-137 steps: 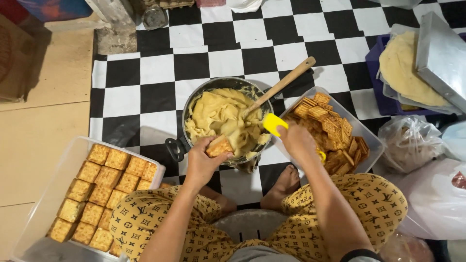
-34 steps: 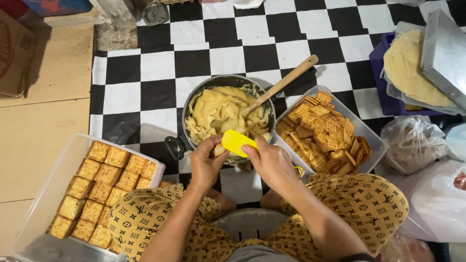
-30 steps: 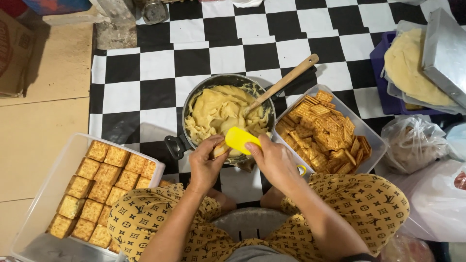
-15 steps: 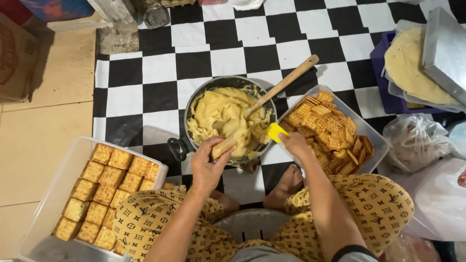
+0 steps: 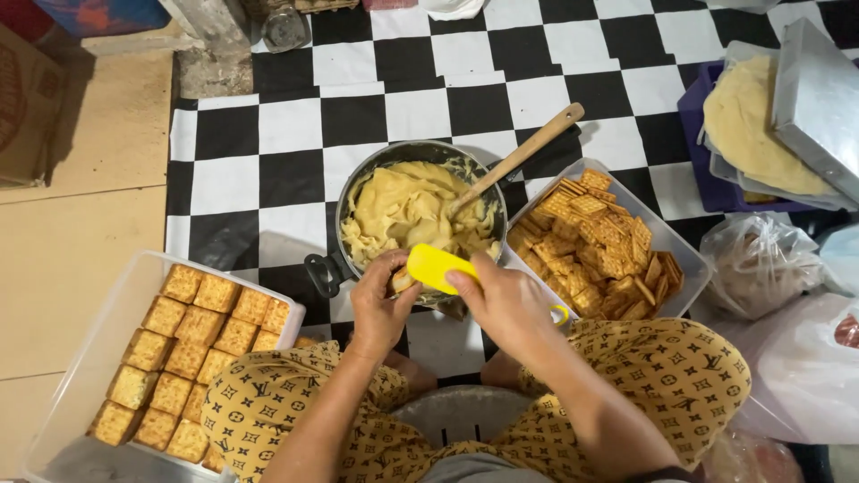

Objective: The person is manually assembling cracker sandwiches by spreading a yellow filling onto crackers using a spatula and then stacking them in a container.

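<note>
Back over the cracker (image 5: 402,279) (left hand (image 5: 383,304) pinching it), right hand (image 5: 506,300) grips yellow spatula (image 5: 438,268), blade pointing left

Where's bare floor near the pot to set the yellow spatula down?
Free: the checkered mat beyond and left of the pot, up to the tan floor. Crowded: the pot's right, where the wooden spoon overhangs the cracker tray, and near the knees, between the sandwich container and both hands.
</note>
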